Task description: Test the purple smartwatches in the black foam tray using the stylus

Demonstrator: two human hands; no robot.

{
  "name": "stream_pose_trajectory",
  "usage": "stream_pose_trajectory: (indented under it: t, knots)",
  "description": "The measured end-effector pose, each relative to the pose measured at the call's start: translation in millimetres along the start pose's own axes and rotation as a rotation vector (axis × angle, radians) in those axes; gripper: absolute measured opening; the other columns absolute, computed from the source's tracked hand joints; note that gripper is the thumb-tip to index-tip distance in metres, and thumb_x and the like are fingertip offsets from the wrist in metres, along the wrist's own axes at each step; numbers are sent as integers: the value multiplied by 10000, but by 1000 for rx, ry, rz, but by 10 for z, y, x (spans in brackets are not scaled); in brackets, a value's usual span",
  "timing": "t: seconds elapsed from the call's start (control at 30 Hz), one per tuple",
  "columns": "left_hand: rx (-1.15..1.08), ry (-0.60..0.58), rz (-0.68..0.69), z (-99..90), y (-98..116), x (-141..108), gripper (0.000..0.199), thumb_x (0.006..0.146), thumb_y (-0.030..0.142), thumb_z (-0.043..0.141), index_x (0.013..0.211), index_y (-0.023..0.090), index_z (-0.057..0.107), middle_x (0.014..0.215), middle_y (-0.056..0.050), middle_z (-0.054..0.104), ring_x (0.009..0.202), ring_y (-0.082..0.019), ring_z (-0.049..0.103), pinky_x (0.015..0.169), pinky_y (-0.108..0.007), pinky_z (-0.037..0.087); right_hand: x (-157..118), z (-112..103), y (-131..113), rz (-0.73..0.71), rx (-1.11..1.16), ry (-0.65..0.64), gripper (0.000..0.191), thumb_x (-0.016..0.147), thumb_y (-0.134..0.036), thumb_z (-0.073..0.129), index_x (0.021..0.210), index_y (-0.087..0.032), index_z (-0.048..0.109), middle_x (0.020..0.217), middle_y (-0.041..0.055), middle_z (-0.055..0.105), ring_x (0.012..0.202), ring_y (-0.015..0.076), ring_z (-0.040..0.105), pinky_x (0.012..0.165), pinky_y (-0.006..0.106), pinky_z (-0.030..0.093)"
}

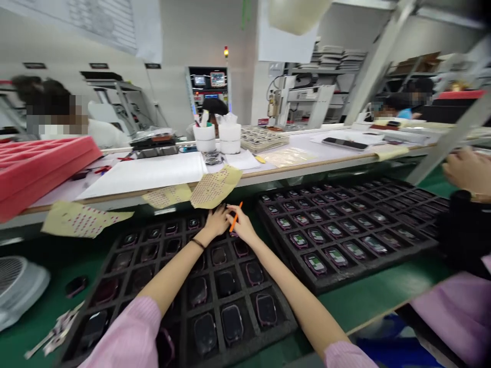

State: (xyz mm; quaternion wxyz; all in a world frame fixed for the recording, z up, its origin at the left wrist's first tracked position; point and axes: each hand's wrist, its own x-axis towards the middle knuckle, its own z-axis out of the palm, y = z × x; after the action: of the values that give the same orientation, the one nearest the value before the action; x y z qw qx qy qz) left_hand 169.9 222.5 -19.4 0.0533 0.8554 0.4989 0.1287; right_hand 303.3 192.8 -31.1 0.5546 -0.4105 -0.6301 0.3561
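A black foam tray (245, 301) lies in front of me, with a smartwatch-like device in most compartments, such as this dark-screened watch (232, 323). At its far right corner, my left hand (217, 222) reaches down with bent fingers; whatever is under the fingertips is hidden. Right beside it, my right hand (242, 226) is closed on a slim orange pen-like tool (236, 216), which slants up to the right. The tool's exact kind is unclear. Under my right wrist sits another dark watch (241, 248) in its compartment.
A second foam tray (326, 282) holds watches with lit or film-covered screens. Above runs a shelf edge (276, 176) with yellow sticker sheets (215, 188) hanging. White cups (204, 138) and a red foam tray (49, 174) stand on it. At right is a co-worker's hand (470, 171); a white fan (19, 289) is left.
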Motion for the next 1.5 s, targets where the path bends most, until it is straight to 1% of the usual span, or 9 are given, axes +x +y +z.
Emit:
stream_pose_trajectory:
  t: [0.13,0.3,0.4,0.5,0.67,0.87,1.07,1.23,1.5]
  knots:
    - [-23,-40,2,-110,96,-42,381,924,247,421,1283,173,525,1442,-159,431,1364,-283,347,1116,-493,239,-43,-11,-17,-10,5,-15,309,852,-366,532,1148,-278,530,1324,58,549,1278,226,453,1085,413,309]
    - [-1,-30,2,-535,5,-423,299,887,197,449,1149,162,588,1260,-119,591,1164,-229,550,987,-333,420,-79,-13,-83,-48,-17,-54,324,858,-432,506,1139,-269,510,1306,77,558,1223,242,506,1005,406,406]
    - [37,-73,-39,-735,-126,-773,205,804,151,508,960,184,637,977,-65,674,897,-210,644,804,-293,488,-122,-9,-152,-76,-59,-61,265,899,-458,404,1012,-251,524,1107,73,645,933,208,634,772,332,508]
    - [63,-149,-94,-815,-255,-1027,196,715,217,635,910,199,631,920,-45,665,782,-199,647,679,-258,485,-132,-27,-212,-58,-158,-78,241,882,-449,407,783,-239,470,751,21,619,613,162,567,597,287,447]
    - [82,-158,-191,-735,-299,-1056,335,684,324,709,968,183,602,897,-71,681,829,-249,651,675,-286,480,-49,-188,-302,-1,-399,-238,343,662,-355,708,618,-232,390,539,-63,455,498,122,409,515,247,286]
    - [35,-85,-193,-685,-240,-981,330,612,265,765,900,183,627,823,-54,683,797,-251,651,703,-298,474,-2,-375,-313,62,-593,-424,438,524,-247,805,580,-233,370,512,-67,452,499,126,411,492,239,251]
    - [-82,-39,-150,-1026,-543,-1166,380,737,307,666,1077,152,601,977,-69,656,889,-191,619,735,-253,480,39,-369,-219,41,-637,-511,383,571,-248,760,591,-232,378,564,-43,502,569,154,483,525,243,322]
    - [-93,-217,-63,-1195,-761,-1368,398,643,161,700,1038,172,655,1022,-49,669,916,-192,622,759,-239,477,83,-382,-189,-5,-617,-517,379,558,-244,753,644,-232,384,750,6,607,749,207,552,627,272,409]
    - [-17,-356,12,-1063,-773,-1330,438,617,52,656,1034,187,670,1065,-55,695,998,-235,623,854,-280,449,76,-483,-274,-81,-563,-616,290,625,-160,655,652,-232,375,866,17,666,860,222,618,715,290,451]
